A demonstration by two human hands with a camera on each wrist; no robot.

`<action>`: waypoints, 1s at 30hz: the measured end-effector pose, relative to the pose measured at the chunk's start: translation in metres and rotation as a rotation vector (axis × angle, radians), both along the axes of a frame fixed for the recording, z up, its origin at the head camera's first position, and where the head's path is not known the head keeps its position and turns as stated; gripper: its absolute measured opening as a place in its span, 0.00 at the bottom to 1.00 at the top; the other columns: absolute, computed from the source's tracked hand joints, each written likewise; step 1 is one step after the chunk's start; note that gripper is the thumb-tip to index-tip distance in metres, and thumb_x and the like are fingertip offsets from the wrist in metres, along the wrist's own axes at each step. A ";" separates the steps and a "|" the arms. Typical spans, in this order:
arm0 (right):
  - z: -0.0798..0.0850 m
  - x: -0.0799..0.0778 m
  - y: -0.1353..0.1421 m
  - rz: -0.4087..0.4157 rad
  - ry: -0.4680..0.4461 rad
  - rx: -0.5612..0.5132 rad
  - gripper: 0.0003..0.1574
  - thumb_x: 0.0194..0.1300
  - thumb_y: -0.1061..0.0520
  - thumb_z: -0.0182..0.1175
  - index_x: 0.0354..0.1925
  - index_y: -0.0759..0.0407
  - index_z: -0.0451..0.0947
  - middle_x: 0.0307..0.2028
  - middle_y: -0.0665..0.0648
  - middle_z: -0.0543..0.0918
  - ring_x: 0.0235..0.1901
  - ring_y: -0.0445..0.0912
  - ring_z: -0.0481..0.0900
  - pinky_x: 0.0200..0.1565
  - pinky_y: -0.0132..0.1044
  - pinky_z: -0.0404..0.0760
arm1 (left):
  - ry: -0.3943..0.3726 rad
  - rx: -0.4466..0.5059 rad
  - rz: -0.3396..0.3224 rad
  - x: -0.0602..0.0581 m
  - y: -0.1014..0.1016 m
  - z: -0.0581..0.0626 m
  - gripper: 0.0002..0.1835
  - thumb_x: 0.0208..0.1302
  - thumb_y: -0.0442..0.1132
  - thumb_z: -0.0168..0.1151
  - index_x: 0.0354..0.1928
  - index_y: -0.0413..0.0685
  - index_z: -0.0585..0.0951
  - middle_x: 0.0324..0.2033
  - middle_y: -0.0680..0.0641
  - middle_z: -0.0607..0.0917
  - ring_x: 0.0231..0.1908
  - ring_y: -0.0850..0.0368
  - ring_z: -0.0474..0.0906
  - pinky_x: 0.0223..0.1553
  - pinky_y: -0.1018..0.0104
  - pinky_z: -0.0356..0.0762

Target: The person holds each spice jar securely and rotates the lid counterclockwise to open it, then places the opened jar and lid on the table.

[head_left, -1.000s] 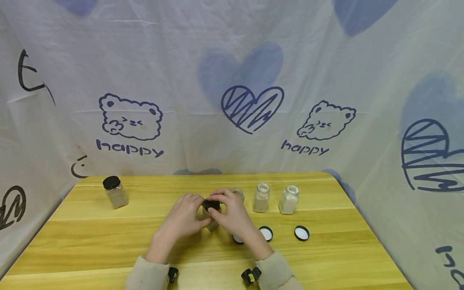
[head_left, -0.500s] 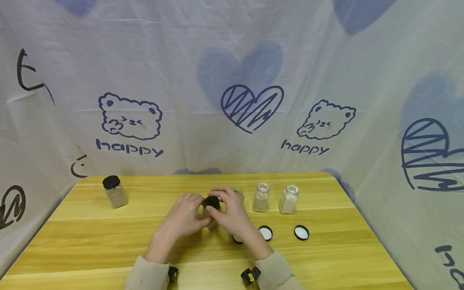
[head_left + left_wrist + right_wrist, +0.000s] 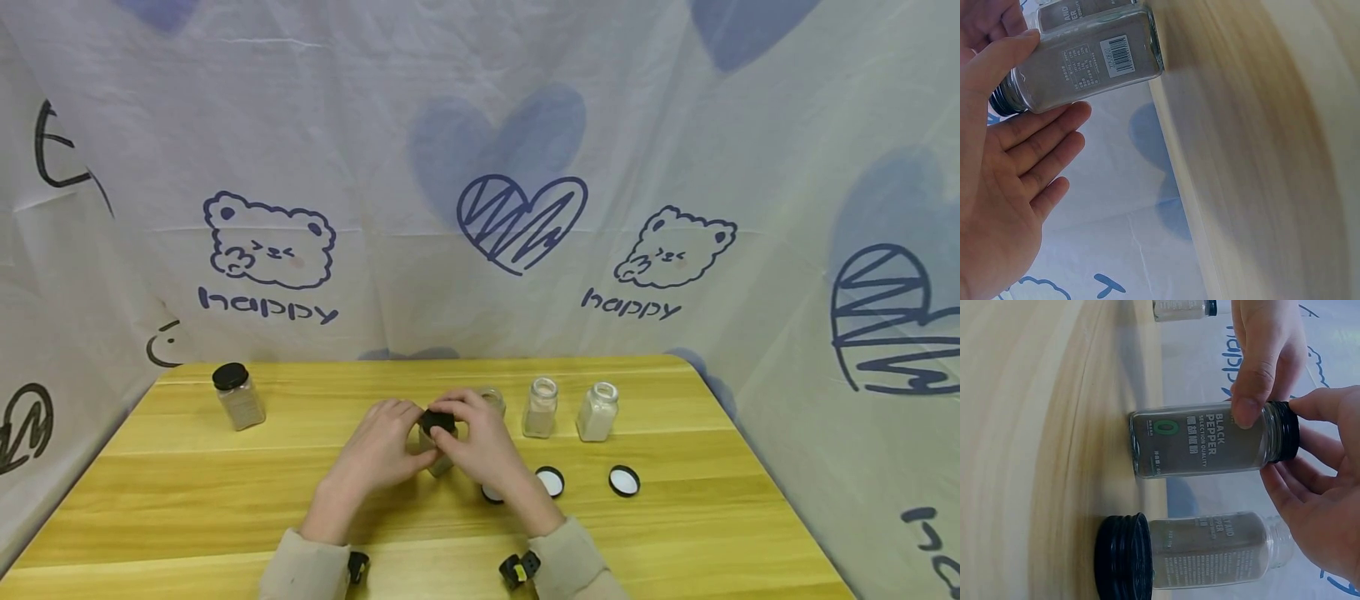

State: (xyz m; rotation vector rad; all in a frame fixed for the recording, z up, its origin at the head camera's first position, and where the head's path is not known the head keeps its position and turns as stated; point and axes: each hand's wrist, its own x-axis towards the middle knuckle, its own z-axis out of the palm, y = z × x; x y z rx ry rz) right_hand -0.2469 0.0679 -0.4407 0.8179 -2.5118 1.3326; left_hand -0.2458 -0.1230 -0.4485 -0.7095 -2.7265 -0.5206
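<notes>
A clear glass jar of ground black pepper [image 3: 1204,440] stands upright on the table, with a black screw lid [image 3: 1286,432] on its neck. My left hand [image 3: 378,450] steadies the jar by its body; the thumb [image 3: 1013,53] lies along the glass near the neck, and the other fingers extend on the far side. My right hand [image 3: 483,442] grips the lid from above with thumb and fingertips around its rim. In the head view both hands cover much of the jar.
Three lidless jars, including a pale powder jar [image 3: 597,414] and a middle jar [image 3: 540,410], stand to the right; the nearest is partly behind my right hand. Lids [image 3: 624,481] lie upturned before them. A lidded jar [image 3: 240,400] stands at far left. A printed cloth [image 3: 397,275] hangs behind the table.
My right thumb and fingers have shifted slightly around the lid and come back to nearly the same place. The left hand and the other jars have stayed put.
</notes>
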 end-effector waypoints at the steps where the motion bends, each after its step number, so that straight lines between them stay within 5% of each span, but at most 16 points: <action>1: 0.000 0.000 0.000 0.001 0.000 0.008 0.18 0.70 0.61 0.66 0.57 0.62 0.84 0.58 0.57 0.81 0.57 0.53 0.80 0.55 0.53 0.84 | -0.003 -0.002 0.001 0.000 0.000 0.000 0.27 0.56 0.53 0.80 0.50 0.42 0.85 0.44 0.47 0.87 0.53 0.45 0.80 0.71 0.44 0.68; 30: 0.001 -0.001 0.000 0.055 0.067 0.105 0.20 0.72 0.65 0.63 0.61 0.60 0.83 0.63 0.57 0.81 0.64 0.53 0.77 0.64 0.51 0.79 | -0.012 -0.002 0.007 0.001 0.001 0.001 0.28 0.56 0.54 0.80 0.48 0.40 0.84 0.44 0.46 0.87 0.51 0.44 0.80 0.69 0.44 0.70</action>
